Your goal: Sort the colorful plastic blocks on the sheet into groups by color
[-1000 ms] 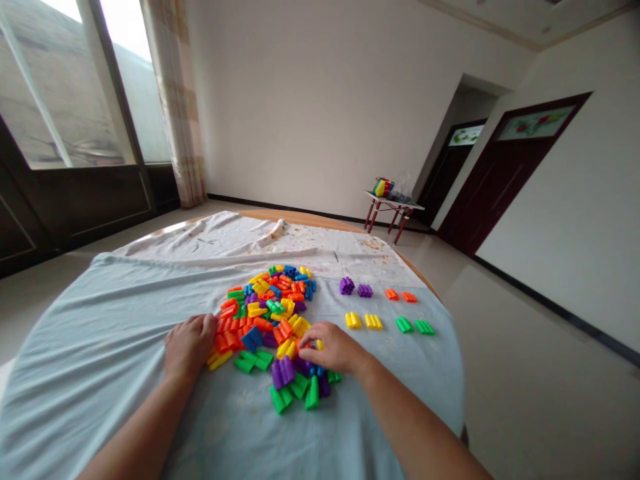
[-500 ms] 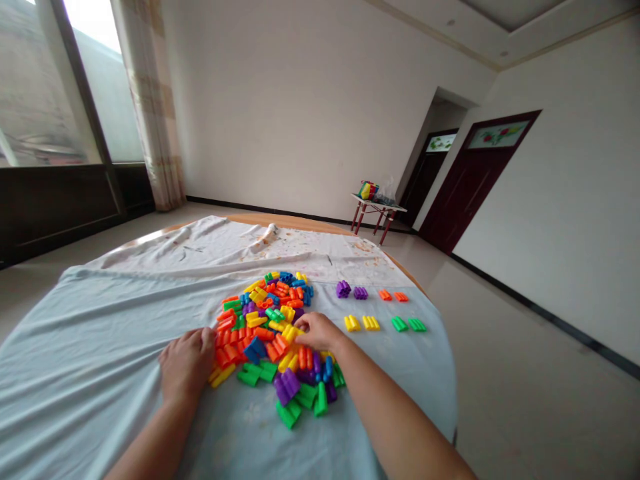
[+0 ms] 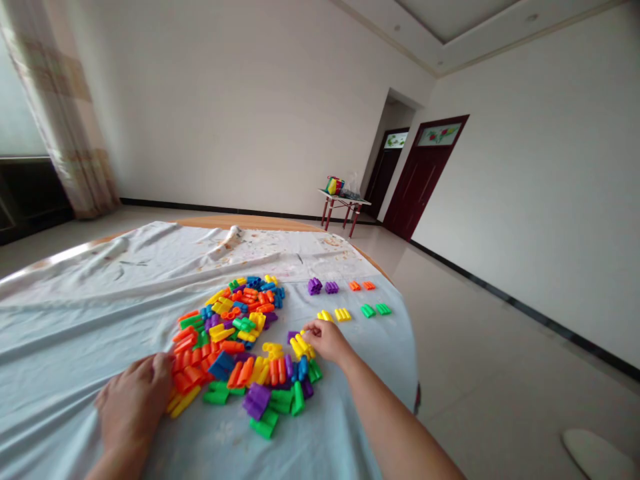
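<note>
A pile of orange, green, blue, purple and yellow plastic pieces [image 3: 195,360] lies on the light blue cloth. My left hand [image 3: 135,397] rests at the pile's left edge, beside orange and yellow pieces, fingers close together. At the pile's right side, my right hand [image 3: 325,339] has its fingers pinched on a yellow piece [image 3: 301,347]. Beyond it, small groups lie apart: purple pieces [image 3: 315,287], yellow pieces [image 3: 343,315], orange pieces [image 3: 355,286] and green pieces [image 3: 368,311].
A white patterned cloth [image 3: 165,250] covers the far part of the round table. Against the wall stands a small table [image 3: 345,198] with a colourful bag [image 3: 335,185]. A white rounded object [image 3: 595,453] is at lower right.
The view has turned to the right. My right hand has drawn toward the pile's right edge with a yellow piece at its fingertips. My left hand stays by the pile's left edge.
</note>
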Demonstrator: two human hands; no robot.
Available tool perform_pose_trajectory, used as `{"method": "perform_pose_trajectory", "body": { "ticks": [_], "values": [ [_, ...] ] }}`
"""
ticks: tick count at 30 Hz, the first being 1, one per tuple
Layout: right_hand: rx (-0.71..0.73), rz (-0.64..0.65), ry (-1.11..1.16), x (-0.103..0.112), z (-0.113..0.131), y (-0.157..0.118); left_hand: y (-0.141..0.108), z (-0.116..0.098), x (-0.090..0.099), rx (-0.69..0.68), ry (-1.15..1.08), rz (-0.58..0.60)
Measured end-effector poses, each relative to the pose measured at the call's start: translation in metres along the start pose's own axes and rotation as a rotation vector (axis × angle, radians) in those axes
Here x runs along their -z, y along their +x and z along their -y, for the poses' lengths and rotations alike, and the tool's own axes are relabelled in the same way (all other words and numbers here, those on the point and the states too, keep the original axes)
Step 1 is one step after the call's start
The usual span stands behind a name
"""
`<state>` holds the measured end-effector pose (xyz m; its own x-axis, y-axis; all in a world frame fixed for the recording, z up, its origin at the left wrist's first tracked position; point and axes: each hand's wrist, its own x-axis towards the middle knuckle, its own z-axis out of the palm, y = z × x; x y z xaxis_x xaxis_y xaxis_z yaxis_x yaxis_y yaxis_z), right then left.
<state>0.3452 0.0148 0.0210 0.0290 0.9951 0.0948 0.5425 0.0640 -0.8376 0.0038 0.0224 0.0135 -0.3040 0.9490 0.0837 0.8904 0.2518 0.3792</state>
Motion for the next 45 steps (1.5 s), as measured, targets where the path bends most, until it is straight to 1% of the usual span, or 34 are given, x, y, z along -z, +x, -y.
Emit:
{"method": "perform_pose_trajectory", "body": {
  "ticks": [5, 9, 12, 17, 19, 21, 27, 30, 33, 36, 38, 40, 41, 45],
  "values": [
    [0.013, -0.005, 0.016, 0.006, -0.014, -0.011, 0.001, 0.0, 0.001, 0.012, 0.015, 0.014],
    [0.031, -0.055, 0.033, 0.018, -0.026, -0.01, 0.002, 0.0, 0.002, 0.016, 0.026, 0.028],
    [0.022, -0.117, 0.015, 0.039, -0.039, -0.003, 0.004, 0.001, 0.0, 0.026, 0.007, 0.031],
    [-0.073, -0.305, -0.123, 0.085, -0.06, 0.023, 0.009, 0.008, -0.004, 0.053, 0.001, 0.043],
    [-0.111, -0.345, -0.197, 0.097, -0.064, 0.034, 0.011, 0.01, -0.006, 0.074, 0.008, 0.045],
    [-0.139, -0.358, -0.266, 0.102, -0.067, 0.041, 0.014, 0.013, -0.009, 0.083, 0.014, 0.047],
    [-0.175, -0.336, -0.418, 0.093, -0.067, 0.046, 0.016, 0.016, -0.011, 0.079, 0.001, 0.024],
    [-0.173, -0.332, -0.47, 0.09, -0.068, 0.045, 0.012, 0.011, -0.006, 0.079, 0.001, 0.035],
    [-0.16, -0.333, -0.5, 0.091, -0.066, 0.044, 0.007, 0.003, 0.001, 0.076, 0.008, 0.044],
    [-0.123, -0.351, -0.508, 0.094, -0.058, 0.041, 0.003, -0.001, 0.005, 0.06, 0.017, 0.043],
    [-0.066, -0.358, -0.493, 0.092, -0.048, 0.037, 0.002, -0.003, 0.005, 0.054, 0.018, 0.026],
    [0.015, -0.335, -0.462, 0.081, -0.034, 0.03, 0.002, -0.004, 0.005, 0.052, 0.017, 0.004],
    [0.075, -0.303, -0.426, 0.073, -0.027, 0.026, 0.002, -0.004, 0.004, 0.053, 0.015, -0.006],
    [0.372, -0.078, -0.222, 0.024, 0.001, 0.009, 0.0, -0.005, 0.004, 0.043, 0.009, -0.026]
  ]
}}
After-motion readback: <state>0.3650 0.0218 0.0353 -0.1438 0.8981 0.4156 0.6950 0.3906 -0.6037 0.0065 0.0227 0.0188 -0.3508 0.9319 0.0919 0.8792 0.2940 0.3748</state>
